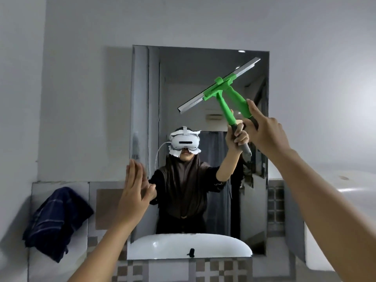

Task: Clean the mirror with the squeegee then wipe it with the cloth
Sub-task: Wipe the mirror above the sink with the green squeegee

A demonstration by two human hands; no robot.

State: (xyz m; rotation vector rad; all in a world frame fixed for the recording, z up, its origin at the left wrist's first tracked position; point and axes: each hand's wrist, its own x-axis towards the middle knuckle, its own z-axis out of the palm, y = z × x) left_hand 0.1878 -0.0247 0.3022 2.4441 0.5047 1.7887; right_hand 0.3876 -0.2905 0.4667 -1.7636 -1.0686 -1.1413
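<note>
A rectangular mirror (183,82) hangs on the grey wall ahead. My right hand (264,131) grips the handle of a green squeegee (237,98), whose long grey blade lies slanted against the mirror's upper right, high end toward the top right corner. My left hand (133,192) is flat with its fingers up, at the mirror's lower left edge; whether it touches the glass is unclear. A dark blue checked cloth (57,220) hangs over the tiled ledge at the left, away from both hands.
The mirror reflects a person in a dark garment with a white headset, and a white basin (189,246) with a dark tap. A white curved fixture (325,231) stands at the right. Patterned tiles (213,269) run below the mirror.
</note>
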